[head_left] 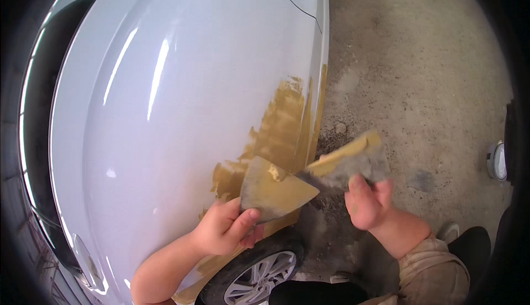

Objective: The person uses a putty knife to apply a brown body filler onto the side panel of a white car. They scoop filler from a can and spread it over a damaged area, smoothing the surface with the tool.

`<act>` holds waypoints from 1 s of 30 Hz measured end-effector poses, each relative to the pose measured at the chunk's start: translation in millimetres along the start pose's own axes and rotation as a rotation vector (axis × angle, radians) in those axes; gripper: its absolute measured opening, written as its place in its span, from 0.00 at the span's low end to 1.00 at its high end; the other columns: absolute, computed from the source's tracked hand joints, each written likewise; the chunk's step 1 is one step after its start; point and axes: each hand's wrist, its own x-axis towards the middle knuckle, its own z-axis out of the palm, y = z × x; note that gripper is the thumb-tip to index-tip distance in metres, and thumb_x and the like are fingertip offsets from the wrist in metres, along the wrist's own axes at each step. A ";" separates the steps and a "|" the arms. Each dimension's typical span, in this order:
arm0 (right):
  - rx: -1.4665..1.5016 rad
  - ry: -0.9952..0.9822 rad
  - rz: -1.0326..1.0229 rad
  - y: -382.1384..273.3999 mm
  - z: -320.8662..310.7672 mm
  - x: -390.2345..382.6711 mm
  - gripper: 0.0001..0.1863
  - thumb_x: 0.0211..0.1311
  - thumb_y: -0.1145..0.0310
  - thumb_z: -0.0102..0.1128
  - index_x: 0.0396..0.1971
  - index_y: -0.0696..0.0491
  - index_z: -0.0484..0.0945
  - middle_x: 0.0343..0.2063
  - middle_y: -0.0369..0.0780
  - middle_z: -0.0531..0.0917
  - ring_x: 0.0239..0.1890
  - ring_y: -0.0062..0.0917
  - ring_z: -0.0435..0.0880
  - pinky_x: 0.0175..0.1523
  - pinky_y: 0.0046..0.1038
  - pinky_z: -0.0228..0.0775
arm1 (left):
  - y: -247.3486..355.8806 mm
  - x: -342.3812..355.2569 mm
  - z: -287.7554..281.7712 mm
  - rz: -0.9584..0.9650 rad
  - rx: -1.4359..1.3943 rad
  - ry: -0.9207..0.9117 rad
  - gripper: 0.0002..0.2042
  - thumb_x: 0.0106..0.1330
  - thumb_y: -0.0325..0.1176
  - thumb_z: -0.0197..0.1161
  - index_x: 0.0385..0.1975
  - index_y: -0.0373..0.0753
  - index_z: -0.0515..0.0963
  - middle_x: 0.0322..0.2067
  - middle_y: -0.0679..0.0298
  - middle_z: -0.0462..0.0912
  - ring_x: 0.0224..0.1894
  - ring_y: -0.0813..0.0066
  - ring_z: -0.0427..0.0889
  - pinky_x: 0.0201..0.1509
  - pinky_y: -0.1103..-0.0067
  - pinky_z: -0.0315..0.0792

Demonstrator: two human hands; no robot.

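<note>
My left hand point(225, 225) grips a grey putty spreader point(279, 194), its thumb on the upper face. Yellow-brown filler coats that blade, with a small lump near its far edge. In my right hand point(369, 204), thumb on top, is a second putty spreader point(369, 161), slightly blurred, carrying a band of filler along its far edge. The two blades come together between my hands; whether they touch I cannot tell. Just beyond them, patchy filler point(280, 121) covers the lower side of a white car panel point(193, 95).
Below my left hand is a car wheel point(260, 278) with silver spokes. Concrete floor point(419, 73) with dirt and crumbs stretches along the right. A can-like container point(498, 161) stands at the far right. A door handle point(88, 261) shows at lower left.
</note>
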 end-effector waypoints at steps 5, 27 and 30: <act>-0.550 -0.359 -0.186 -23.3 5.8 16.6 0.21 0.60 0.78 0.55 0.55 0.56 0.73 0.43 0.50 0.82 0.38 0.40 0.85 0.43 0.32 0.79 | -11.7 6.0 -5.0 0.047 -0.023 -0.028 0.14 0.75 0.38 0.47 0.36 0.32 0.72 0.18 0.67 0.77 0.17 0.83 0.74 0.21 0.83 0.68; -1.095 0.213 -0.168 157.3 -169.9 99.9 0.20 0.59 0.83 0.48 0.50 0.52 0.78 0.47 0.43 0.81 0.49 0.39 0.79 0.54 0.33 0.70 | 1.5 -16.4 -154.0 0.613 -0.303 0.618 0.22 0.77 0.48 0.33 0.45 0.36 0.68 0.17 0.68 0.62 0.07 0.80 0.57 0.06 0.87 0.56; -1.074 0.144 -0.241 170.0 -169.3 109.2 0.22 0.55 0.85 0.49 0.49 0.52 0.78 0.47 0.42 0.81 0.49 0.40 0.78 0.55 0.34 0.69 | 5.2 -10.3 -149.5 0.598 -0.222 0.660 0.21 0.77 0.48 0.32 0.47 0.36 0.66 0.17 0.68 0.60 0.07 0.80 0.55 0.06 0.88 0.55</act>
